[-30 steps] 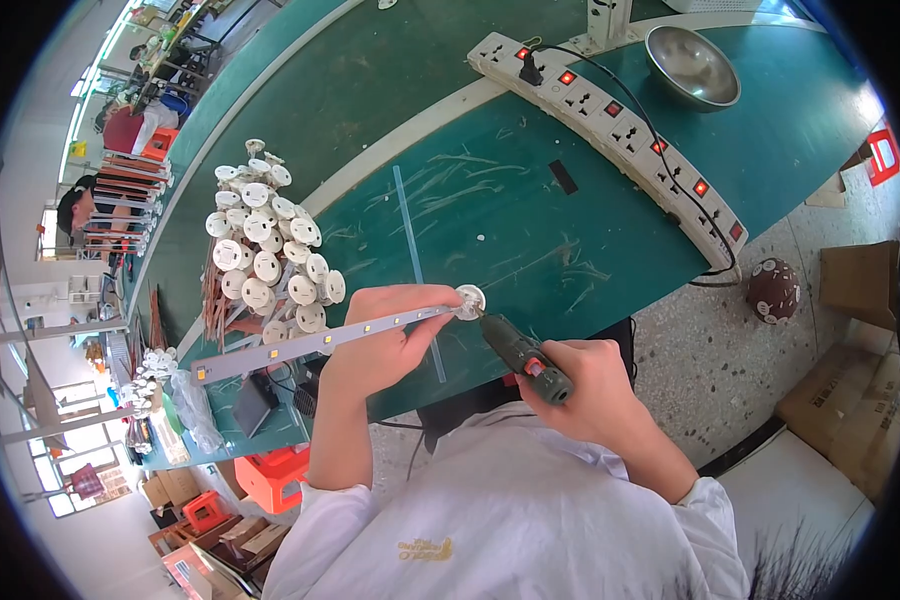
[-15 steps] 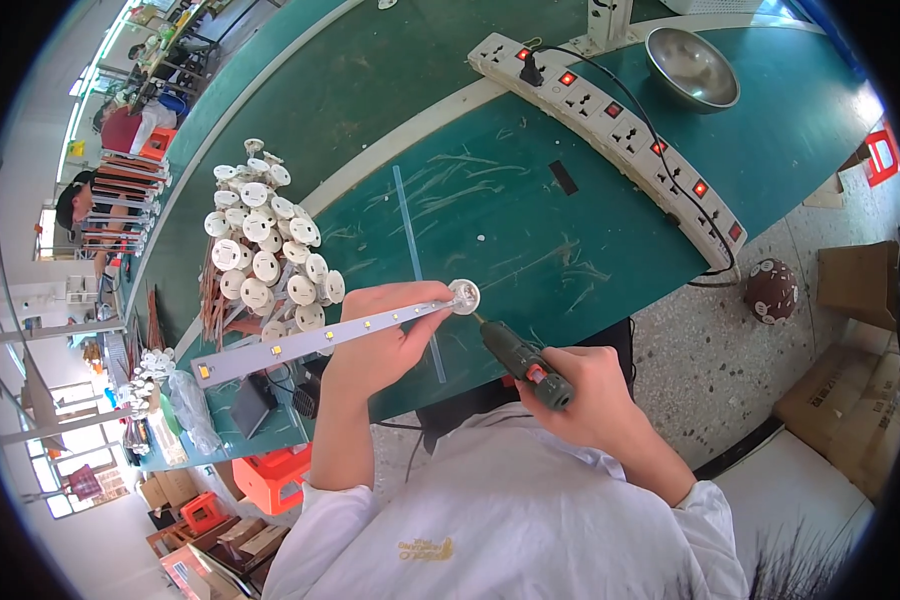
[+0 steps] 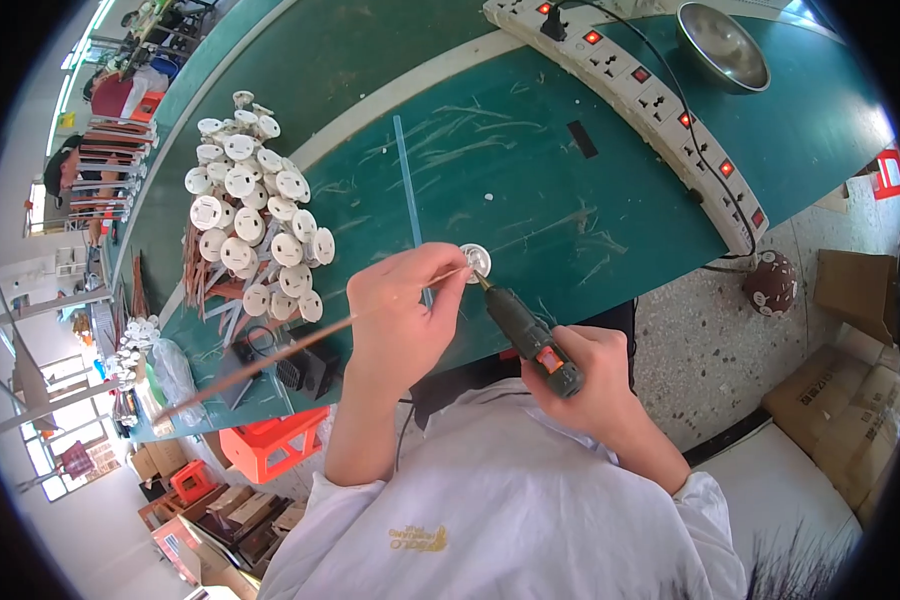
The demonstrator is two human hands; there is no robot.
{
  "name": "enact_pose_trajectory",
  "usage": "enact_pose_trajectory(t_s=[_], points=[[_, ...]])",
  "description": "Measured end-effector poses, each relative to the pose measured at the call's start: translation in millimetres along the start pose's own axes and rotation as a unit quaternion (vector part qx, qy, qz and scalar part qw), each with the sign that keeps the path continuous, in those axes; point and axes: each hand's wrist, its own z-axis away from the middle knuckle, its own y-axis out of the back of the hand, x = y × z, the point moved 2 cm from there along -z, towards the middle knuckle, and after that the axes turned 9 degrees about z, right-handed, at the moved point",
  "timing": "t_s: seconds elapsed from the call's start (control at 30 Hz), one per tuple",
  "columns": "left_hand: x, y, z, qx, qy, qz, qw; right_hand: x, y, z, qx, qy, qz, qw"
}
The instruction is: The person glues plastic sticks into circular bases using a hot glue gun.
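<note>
My left hand grips a long thin strip that runs down to the left, now turned on edge. A white round disc sits at the strip's far end on the green table. My right hand holds a dark green electric screwdriver. Its bit points up-left and touches the disc.
A pile of similar white discs on strips lies at the left of the table. A long white power strip with red switches and a metal bowl sit at the far right. Cardboard boxes and an orange crate stand on the floor.
The strip has rolled in my left hand from flat face up to on edge. The screwdriver stays at the disc.
</note>
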Motion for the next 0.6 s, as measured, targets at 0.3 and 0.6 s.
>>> enact_pose_trajectory(t_s=[0.3, 0.6], points=[[-1.6, -1.2, -1.6, 0.004, 0.024, 0.046, 0.999, 1.9, -10.1, 3.1, 0.023, 0.007, 0.039, 0.999], [-3.7, 1.5, -6.0, -0.016, 0.021, 0.034, 0.999, 0.3, -12.1, 1.2, 0.023, 0.015, 0.048, 0.998]])
